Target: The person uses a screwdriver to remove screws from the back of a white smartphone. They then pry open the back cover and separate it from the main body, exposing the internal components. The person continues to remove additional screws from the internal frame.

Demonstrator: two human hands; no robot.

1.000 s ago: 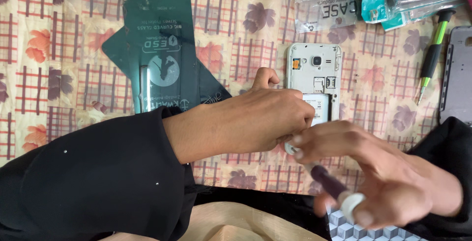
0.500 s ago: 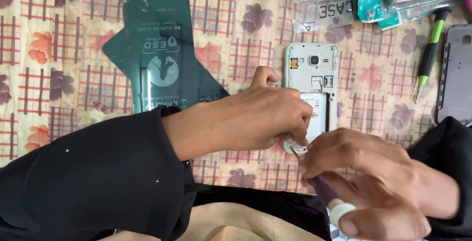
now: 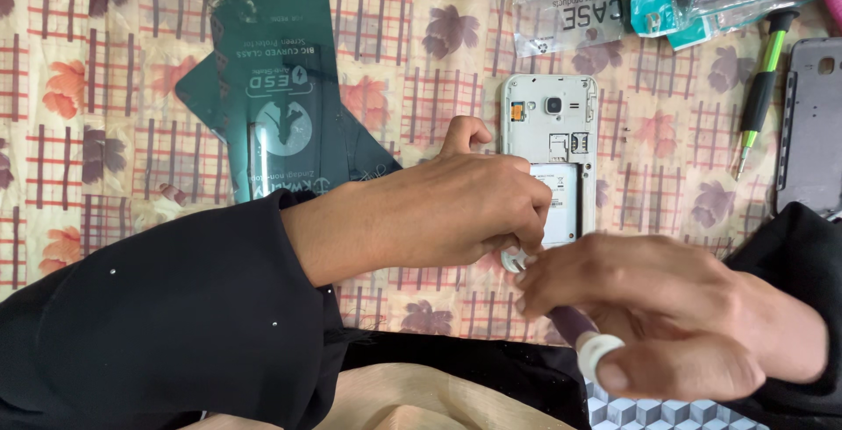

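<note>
- While bracing the work at its near end, reaches the left hand [image 3: 456,211] across from the left, fingers curled tight and tips pinched together at the lower rim of the white phone [image 3: 551,123]; cannot tell whether pinching the rim itself or some small part there.
- Lies back cover off and battery bay showing, right of centre on the floral cloth [image 3: 88,88], camera end toward the far edge.
- Grips a purple-handled screwdriver [image 3: 586,335] in the right hand [image 3: 649,307], fingers wrapped shut round the shaft, white end cap toward the near edge, tip hidden among the fingers at the phone's lower end.
- Looks like work on a screw or catch at the phone's bottom edge, well under way but not finished.
- Next calls for a steady hold on the phone, the driver tip seated square, and care that nothing small rolls off into the cloth's pattern.
- Elsewhere: dark green screen-protector packets [image 3: 272,88] toward the far left corner, a green screwdriver [image 3: 761,88] and a grey back cover [image 3: 811,127] by the right edge, bagged phone cases [image 3: 570,13] along the far edge.
</note>
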